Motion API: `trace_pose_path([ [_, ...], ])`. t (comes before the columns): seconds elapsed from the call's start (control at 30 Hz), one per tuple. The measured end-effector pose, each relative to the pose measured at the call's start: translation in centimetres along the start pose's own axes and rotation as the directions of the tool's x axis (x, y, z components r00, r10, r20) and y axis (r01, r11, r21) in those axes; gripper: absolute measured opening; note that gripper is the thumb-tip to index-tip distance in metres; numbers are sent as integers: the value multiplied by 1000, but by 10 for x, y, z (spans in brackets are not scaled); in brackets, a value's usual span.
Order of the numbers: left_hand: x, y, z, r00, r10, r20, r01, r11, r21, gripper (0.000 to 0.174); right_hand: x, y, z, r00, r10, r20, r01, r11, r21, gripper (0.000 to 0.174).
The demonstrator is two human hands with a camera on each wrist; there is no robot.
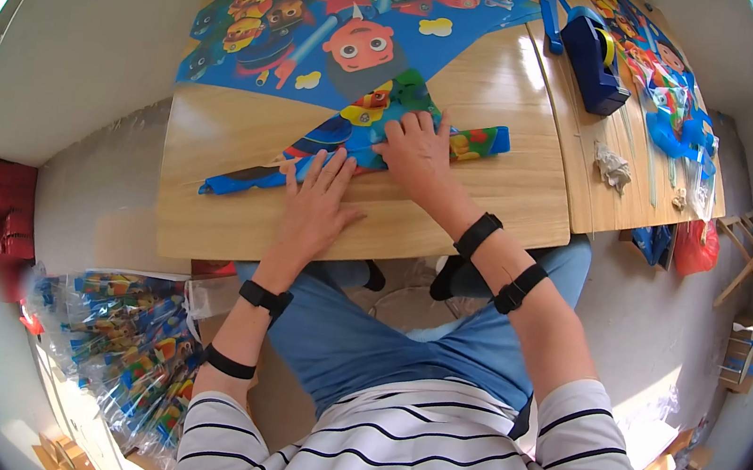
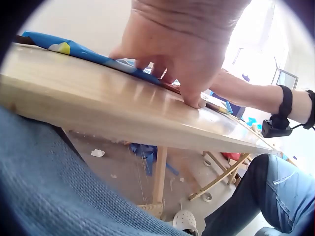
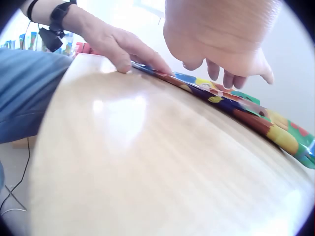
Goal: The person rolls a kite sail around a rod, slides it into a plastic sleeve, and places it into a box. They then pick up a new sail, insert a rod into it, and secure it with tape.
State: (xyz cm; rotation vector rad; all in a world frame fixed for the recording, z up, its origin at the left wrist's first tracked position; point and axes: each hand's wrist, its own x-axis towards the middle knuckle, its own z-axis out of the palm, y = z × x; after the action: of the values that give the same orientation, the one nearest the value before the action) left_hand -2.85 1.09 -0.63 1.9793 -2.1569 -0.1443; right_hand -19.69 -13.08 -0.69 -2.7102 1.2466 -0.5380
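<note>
A glossy blue sheet printed with cartoon figures (image 1: 363,48) spreads over the far half of the wooden table. Nearer me lies a narrow folded strip of similar printed sheet (image 1: 479,144), slanting across the tabletop with a wider piece rising from its middle. My left hand (image 1: 315,208) rests with fingers extended on the strip's near edge, its thumb on the wood. My right hand (image 1: 418,153) lies farther right on the printed material, fingers slightly bent and spread. In the right wrist view, the strip (image 3: 236,105) looks layered and passes beneath the right fingertips.
A blue tape dispenser (image 1: 599,65) stands on the adjoining table, with crumpled paper (image 1: 612,168) and thin rods near it. Bagged printed pieces (image 1: 129,345) lie at lower left. A red bag (image 1: 696,247) hangs by the right table. The near table edge (image 1: 202,258) borders my lap.
</note>
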Motion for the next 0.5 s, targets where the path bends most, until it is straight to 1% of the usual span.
trace_pose_path([
  [0.03, 2, 1, -2, 1000, -11, 11, 11, 1000, -8, 83, -6, -5, -2, 995, -49, -88, 48, 999, -17, 37],
  [0.07, 1, 1, -4, 999, -28, 25, 29, 1000, -13, 82, -15, -10, -3, 989, -118, -92, 116, 993, -26, 44],
  [0.13, 0, -1, -2, 1000, -7, 18, 7, 1000, 15, 81, -33, -13, -4, 960, -256, -110, 253, 967, -41, 59],
  [0.23, -1, -6, -2, 999, 39, -37, -38, 999, 32, 79, -48, -11, 7, 979, -205, -1, 205, 978, 39, 75],
  [0.27, -3, -9, -1, 996, 60, -60, -59, 998, 26, 79, -49, -9, 11, 978, -209, 3, 209, 977, 43, 76],
  [0.37, -8, -28, 0, 991, 118, -66, -120, 993, -24, 83, -49, -7, 11, 978, -209, 27, 207, 977, 48, 79],
  [0.47, -22, -61, -12, 997, 72, 5, -71, 994, -86, 84, -48, -7, 8, 977, -206, 55, 202, 978, 59, 79],
  [0.5, -29, -73, -17, 999, 42, 16, -41, 998, -42, 83, -48, -7, 8, 977, -206, 57, 203, 978, 56, 79],
])
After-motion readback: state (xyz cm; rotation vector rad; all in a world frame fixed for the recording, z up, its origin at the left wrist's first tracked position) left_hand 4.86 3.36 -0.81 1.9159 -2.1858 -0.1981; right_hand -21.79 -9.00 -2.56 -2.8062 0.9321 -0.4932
